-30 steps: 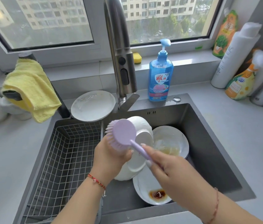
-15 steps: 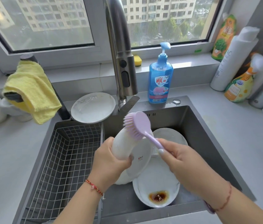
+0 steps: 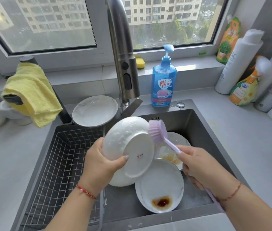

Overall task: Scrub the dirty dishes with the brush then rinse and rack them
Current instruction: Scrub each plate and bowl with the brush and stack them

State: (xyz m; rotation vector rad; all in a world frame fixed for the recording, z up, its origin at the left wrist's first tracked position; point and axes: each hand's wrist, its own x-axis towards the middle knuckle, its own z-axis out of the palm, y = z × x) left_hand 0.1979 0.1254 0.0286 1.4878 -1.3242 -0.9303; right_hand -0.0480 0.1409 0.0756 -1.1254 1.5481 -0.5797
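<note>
Lilac brush (image 3: 158, 132) — gripped in your right hand (image 3: 202, 165) — is touching the upper-right rim of the upturned bowl (image 3: 128, 150) your left hand (image 3: 101, 162) is holding, handle slanting down-right.

Bright daylight thru window (image 3: 51, 24); soft shadows, sharp centre, wide-angle bending at edges.

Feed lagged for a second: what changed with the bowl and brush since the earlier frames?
The left hand turned the white bowl so its underside faces the camera. The right hand carried the purple brush from the bowl's left side to its upper right rim. Both grips held; the stained plate stayed put.
</note>
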